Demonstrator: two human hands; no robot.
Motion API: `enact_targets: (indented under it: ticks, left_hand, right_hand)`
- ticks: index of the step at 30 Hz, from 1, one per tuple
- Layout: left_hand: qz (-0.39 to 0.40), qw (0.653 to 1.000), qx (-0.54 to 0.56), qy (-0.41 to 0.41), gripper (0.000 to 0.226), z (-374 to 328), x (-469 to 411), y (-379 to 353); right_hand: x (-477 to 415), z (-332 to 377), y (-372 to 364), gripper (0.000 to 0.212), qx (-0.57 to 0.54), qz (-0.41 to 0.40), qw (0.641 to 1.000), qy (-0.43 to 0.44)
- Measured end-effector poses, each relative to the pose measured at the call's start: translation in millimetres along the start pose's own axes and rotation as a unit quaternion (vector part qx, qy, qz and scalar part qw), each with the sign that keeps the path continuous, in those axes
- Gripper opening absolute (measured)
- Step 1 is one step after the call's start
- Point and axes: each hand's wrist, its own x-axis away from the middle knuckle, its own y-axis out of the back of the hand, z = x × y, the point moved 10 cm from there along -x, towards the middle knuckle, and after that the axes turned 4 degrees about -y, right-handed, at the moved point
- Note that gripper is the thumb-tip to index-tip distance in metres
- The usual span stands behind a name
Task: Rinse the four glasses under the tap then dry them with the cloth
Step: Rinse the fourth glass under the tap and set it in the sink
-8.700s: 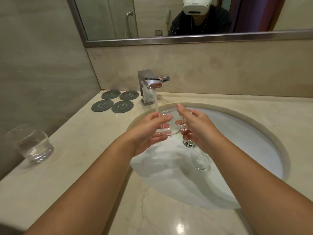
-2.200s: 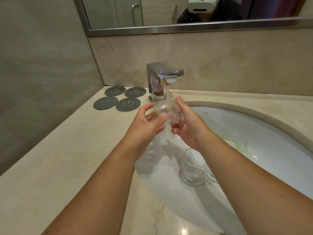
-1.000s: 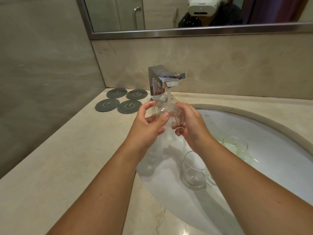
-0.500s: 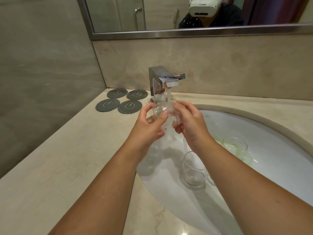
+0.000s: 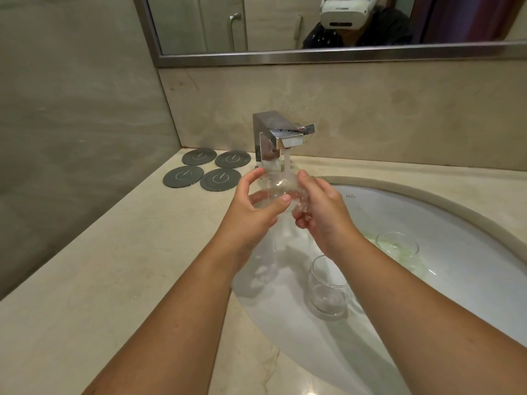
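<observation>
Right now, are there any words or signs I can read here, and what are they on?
Sink basin, back wall: a tiny dark brand mark, too small and blurred to read.
Four grey coasters: each bears a thin white sign, a ring with a leaf-like stroke inside; no letters.
Tap, held glass: no writing visible.
</observation>
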Motion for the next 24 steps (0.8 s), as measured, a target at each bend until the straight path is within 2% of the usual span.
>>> enact_targets:
  ticks: [2, 4, 10, 15, 19, 22, 24]
  left_hand:
    - [-0.007, 1.000, 0.011, 0.019, 0.076, 5, -1, 0]
    - [-0.012, 0.999, 0.012, 0.035, 0.070, 9, -1, -1]
    - [-0.039, 0.997, 0.012, 0.065, 0.074, 14, -1, 3]
    - [-0.042, 0.995, 0.053, 0.070, 0.062, 9, 1, 5]
    - [-0.031, 0.998, 0.032, 0.053, 0.060, 5, 3, 6]
    - [-0.017, 0.999, 0.014, 0.041, 0.063, 4, 3, 4]
    - [-0.006, 0.999, 0.016, 0.037, 0.073, 5, 2, 2]
  right_hand:
    - [0, 3, 2, 0.031, -0.003, -0.007, 1.000, 0.017]
    - [0, 7, 3, 0.026, 0.000, -0.008, 1.000, 0.030]
    - [4, 8, -1, 0.028, -0.004, 0.004, 1.000, 0.026]
    - [2, -2, -11, 0.038, -0.016, 0.041, 0.999, -0.019]
    - [0, -15, -16, 0.055, -0.007, 0.072, 0.995, -0.068]
    - [3, -13, -14, 0.049, -0.014, 0.064, 0.995, -0.077]
    - [4, -8, -10, 0.041, -0.022, 0.043, 0.997, -0.064]
